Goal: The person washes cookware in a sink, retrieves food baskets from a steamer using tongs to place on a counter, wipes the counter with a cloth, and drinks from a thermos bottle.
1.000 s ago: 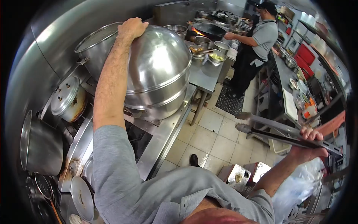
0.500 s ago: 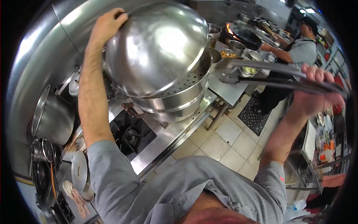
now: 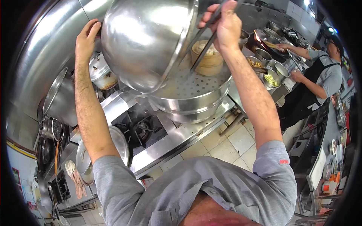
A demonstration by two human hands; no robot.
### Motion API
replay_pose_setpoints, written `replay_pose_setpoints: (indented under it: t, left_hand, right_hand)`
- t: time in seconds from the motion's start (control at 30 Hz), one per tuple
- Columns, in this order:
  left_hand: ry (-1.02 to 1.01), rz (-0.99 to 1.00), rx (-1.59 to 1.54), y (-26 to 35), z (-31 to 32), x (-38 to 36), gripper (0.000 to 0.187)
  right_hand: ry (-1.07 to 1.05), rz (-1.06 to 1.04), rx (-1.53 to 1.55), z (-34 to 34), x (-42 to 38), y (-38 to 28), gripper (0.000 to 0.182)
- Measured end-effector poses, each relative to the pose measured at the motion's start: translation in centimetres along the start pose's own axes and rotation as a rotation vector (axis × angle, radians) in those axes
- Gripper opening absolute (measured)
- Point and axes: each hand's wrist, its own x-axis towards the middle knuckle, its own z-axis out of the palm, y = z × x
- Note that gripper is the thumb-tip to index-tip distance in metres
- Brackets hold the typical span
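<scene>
A steel stove top carries a wide metal steamer, set just beside an uncovered gas burner. Inside the steamer, a perforated plate bears a round bamboo basket. A lidded pot sits on the stove's back left. Beyond the steamer, a metal tabletop holds several metal bowls, one filled with pale green pieces. Beige tiles cover the floor.

Silver domed lid, tan bamboo steamer, dark-dotted silver perforated tray
</scene>
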Motion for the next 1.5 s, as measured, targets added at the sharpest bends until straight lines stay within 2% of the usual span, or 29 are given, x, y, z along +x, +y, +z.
replay_pose_setpoints:
  t: [0.1,0.13,0.2,0.37,0.5,0.63,0.73,0.77,0.8,0.83,0.97,1.0,1.03,1.07,1.1,1.13,1.17,1.2,1.23,1.27,1.3,1.33,1.4,1.47,1.5]
  left_hand:
    - [0.003,0.013,0.027,0.2,0.4,0.3,0.039]
    - [0.011,0.013,0.051,0.1,0.5,0.3,0.039]
    - [0.027,0.026,0.046,-0.1,0.4,0.3,0.038]
    - [0.062,-0.046,0.015,0.2,0.7,0.0,0.038]
    - [0.09,-0.054,0.003,-0.2,0.9,0.2,0.038]
    - [0.054,-0.07,-0.006,-0.5,0.6,0.7,0.038]
    - [0.047,-0.058,-0.001,-1.2,0.6,1.2,0.038]
    - [0.048,-0.053,0.007,-1.5,0.6,1.4,0.038]
    - [0.046,-0.045,0.014,-1.9,0.5,1.6,0.038]
    - [0.038,-0.048,0.007,-2.4,0.4,2.0,0.038]
    - [0.02,-0.043,-0.026,-3.1,0.7,2.5,0.039]
    - [0.005,-0.033,-0.025,-3.4,0.7,2.8,0.039]
    - [-0.011,-0.023,-0.024,-3.5,0.8,3.1,0.04]
    - [-0.03,-0.011,-0.046,-3.0,1.0,3.1,0.04]
    - [-0.05,0.028,0.042,-2.6,1.4,3.2,0.041]
    - [-0.071,0.07,0.126,-1.9,2.0,3.3,0.042]
    - [-0.096,0.086,0.095,-1.1,2.9,3.3,0.042]
    - [-0.129,0.161,0.196,0.0,3.8,3.1,0.044]
    - [-0.161,0.245,0.293,0.9,4.9,3.1,0.045]
    - [-0.194,0.282,0.246,1.9,6.0,2.8,0.045]
    - [-0.245,0.328,0.365,3.3,7.3,2.3,0.046]
    - [-0.294,0.389,0.474,5.0,9.0,1.5,0.047]
    - [-0.405,0.499,0.562,6.4,12.5,1.3,0.047]
    - [-0.539,0.597,0.649,6.6,15.5,1.7,0.052]
    - [-0.577,0.635,0.596,5.2,17.3,2.3,0.053]
  right_hand:
    - [-0.032,0.062,0.003,0.0,1.5,3.3,0.062]
    - [0.023,0.052,0.13,0.6,1.6,3.6,0.05]
    - [-0.037,0.078,-0.091,0.0,2.3,5.1,0.067]
    - [-0.093,0.183,0.032,1.2,2.4,6.4,0.036]
    - [-0.058,0.177,0.016,1.9,2.1,5.6,0.029]
    - [-0.05,0.138,-0.019,2.5,1.7,2.4,0.028]
    - [0.047,0.087,-0.151,3.1,1.7,-1.4,0.021]
    - [-0.016,0.044,-0.258,2.5,2.4,-3.4,0.034]
    - [0.094,-0.024,-0.173,2.6,2.3,-4.8,0.028]
    - [0.142,-0.032,-0.23,2.5,2.3,-6.7,0.032]
    - [0.167,-0.246,-0.316,0.9,2.3,-13.8,0.038]
    - [0.21,-0.25,-0.363,0.7,1.4,-15.9,0.039]
    - [0.192,-0.403,-0.351,1.1,0.0,-17.3,0.039]
    - [0.313,-0.383,-0.341,0.9,-0.7,-19.4,0.038]
    - [0.361,-0.449,-0.398,0.9,-2.1,-20.8,0.037]
    - [0.284,-0.355,-0.333,-1.5,-2.7,-23.5,0.036]
    - [0.295,-0.478,-0.378,-1.2,-4.7,-24.4,0.035]
    - [0.304,-0.602,-0.429,-0.6,-7.0,-25.2,0.034]
    - [0.329,-0.597,-0.522,1.3,-9.8,-25.9,0.034]
    - [0.364,-0.597,-0.621,3.1,-12.3,-26.6,0.034]
    - [0.367,-0.689,-0.864,2.1,-14.7,-28.3,0.03]
    - [0.483,-0.607,-0.941,2.2,-17.9,-29.5,0.035]
    - [0.59,-0.56,-0.867,1.8,-23.7,-32.3,0.022]
    - [0.8,-0.561,-0.997,5.0,-29.7,-33.1,0.028]
    - [0.88,-0.55,-1.063,6.2,-32.7,-33.6,0.033]
